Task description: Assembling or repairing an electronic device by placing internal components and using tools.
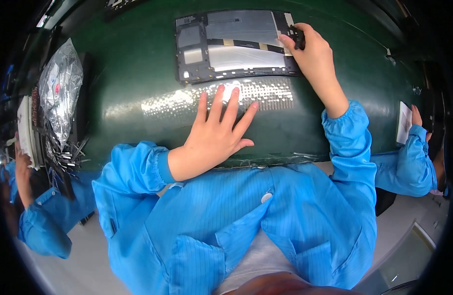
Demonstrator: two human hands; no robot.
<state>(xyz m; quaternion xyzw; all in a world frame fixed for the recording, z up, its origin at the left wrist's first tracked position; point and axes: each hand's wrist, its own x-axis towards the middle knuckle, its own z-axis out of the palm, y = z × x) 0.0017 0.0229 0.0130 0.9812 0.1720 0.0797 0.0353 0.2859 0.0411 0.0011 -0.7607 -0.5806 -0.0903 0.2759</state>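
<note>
My left hand lies with its fingers spread, the fingertips on a clear sheet of small shiny pieces. Just beyond it is a flat device frame, black around the rim with silver metal plates inside, like a tablet housing. A dark ribbon with tan patches runs across its middle. At the frame's right end my right hand pinches a small black part between thumb and fingers. The fingers partly cover this part, so its exact kind is hidden.
The work surface is a green mat. On the left stand a crumpled clear plastic bag and a heap of thin dark strips. Blue-sleeved people sit on both sides; the right one's hand is by a white sheet.
</note>
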